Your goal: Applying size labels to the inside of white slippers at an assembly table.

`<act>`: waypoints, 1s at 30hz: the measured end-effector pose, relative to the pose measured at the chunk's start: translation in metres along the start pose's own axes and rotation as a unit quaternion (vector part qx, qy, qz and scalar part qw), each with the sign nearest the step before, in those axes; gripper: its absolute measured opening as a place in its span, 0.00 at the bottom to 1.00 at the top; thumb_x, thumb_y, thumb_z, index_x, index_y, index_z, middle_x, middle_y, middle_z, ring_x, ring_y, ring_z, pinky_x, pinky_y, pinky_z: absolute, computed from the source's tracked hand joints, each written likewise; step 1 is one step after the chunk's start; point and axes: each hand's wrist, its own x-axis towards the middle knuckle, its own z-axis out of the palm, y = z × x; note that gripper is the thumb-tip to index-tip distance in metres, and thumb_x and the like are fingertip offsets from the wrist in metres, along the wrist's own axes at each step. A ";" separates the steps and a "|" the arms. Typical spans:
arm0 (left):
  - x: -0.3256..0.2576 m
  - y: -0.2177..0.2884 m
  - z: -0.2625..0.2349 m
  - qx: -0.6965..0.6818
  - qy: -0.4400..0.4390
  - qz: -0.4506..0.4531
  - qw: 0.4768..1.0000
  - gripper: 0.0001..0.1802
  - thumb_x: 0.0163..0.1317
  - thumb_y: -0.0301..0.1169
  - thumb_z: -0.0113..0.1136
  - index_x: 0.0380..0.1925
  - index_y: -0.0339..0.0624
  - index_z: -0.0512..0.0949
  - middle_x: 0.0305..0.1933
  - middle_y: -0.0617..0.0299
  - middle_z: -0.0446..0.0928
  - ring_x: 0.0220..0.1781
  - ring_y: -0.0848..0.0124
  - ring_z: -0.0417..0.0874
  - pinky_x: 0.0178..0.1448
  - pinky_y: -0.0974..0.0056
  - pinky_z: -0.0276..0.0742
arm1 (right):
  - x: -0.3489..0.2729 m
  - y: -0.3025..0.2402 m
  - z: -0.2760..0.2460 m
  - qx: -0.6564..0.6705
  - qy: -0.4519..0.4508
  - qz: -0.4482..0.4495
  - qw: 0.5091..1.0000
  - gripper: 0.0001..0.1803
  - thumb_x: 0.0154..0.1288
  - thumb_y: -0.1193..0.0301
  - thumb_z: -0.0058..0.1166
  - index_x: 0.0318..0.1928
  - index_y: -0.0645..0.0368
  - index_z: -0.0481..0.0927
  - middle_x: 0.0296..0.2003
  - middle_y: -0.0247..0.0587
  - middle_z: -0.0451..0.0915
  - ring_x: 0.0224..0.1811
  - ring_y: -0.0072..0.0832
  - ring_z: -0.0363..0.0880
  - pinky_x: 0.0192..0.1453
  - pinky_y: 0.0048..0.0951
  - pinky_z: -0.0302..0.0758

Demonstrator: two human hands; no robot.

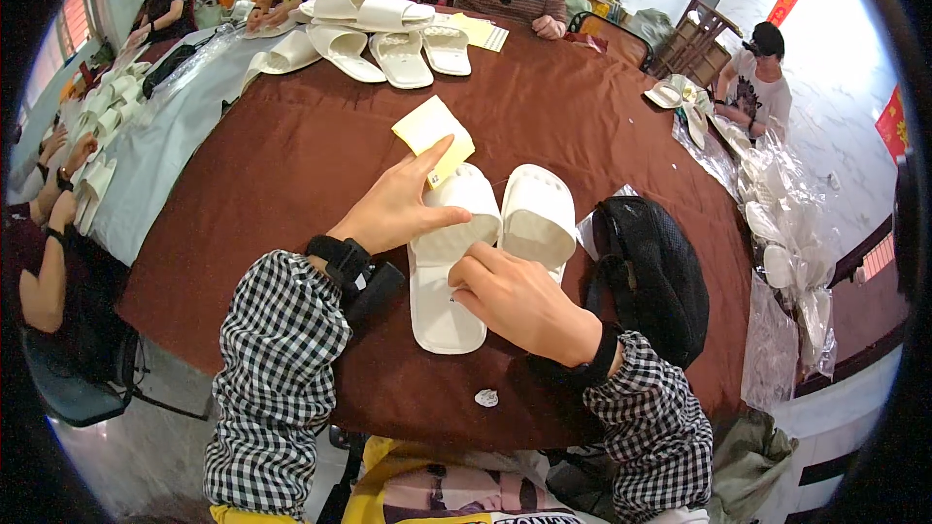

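Observation:
A pair of white slide slippers lies on the brown tablecloth (301,126) in front of me, toes pointing away. My left hand (393,204) is at the left slipper (442,325), its thumb stretched across the strap. A small pad of yellow paper sheets (434,131) is held by that hand's fingers, tilted above the toe end. My right hand (529,301) is closed over the same slipper's insole, its thumb and fingertips pinched together. Whatever lies between those fingertips is hidden. Touching neither hand's fingers, the right slipper (539,213) sits alongside.
A black bag (650,277) stands right of the slippers. A crumpled white scrap (486,398) lies near the front edge. White slippers (400,58) are piled at the far side, before two people. More slippers in clear plastic (791,252) line the right edge. Other people work at left and right.

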 end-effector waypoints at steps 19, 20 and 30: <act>0.002 -0.014 0.008 -0.059 0.021 0.020 0.998 0.50 0.51 0.38 0.73 0.70 0.33 0.58 0.57 0.43 0.74 0.48 0.63 0.76 0.54 0.63 0.73 | -0.030 -0.033 -0.051 0.212 -0.155 0.020 0.965 0.07 0.60 0.74 0.57 0.35 0.61 0.73 0.30 0.44 0.77 0.32 0.42 0.80 0.37 0.35 0.76; 0.002 -0.013 0.007 -0.064 0.020 0.018 0.998 0.50 0.51 0.38 0.73 0.70 0.33 0.58 0.57 0.43 0.74 0.48 0.63 0.76 0.54 0.63 0.73 | -0.036 -0.037 -0.052 0.224 -0.194 0.020 0.955 0.07 0.60 0.74 0.58 0.35 0.61 0.73 0.30 0.44 0.77 0.32 0.42 0.80 0.37 0.35 0.76; -0.002 -0.009 0.004 -0.018 0.029 0.024 0.999 0.49 0.51 0.39 0.72 0.70 0.33 0.58 0.56 0.43 0.74 0.48 0.62 0.77 0.55 0.63 0.73 | -0.066 -0.041 -0.027 0.197 -0.192 0.057 0.960 0.09 0.65 0.70 0.54 0.37 0.63 0.70 0.33 0.48 0.73 0.34 0.47 0.77 0.36 0.44 0.76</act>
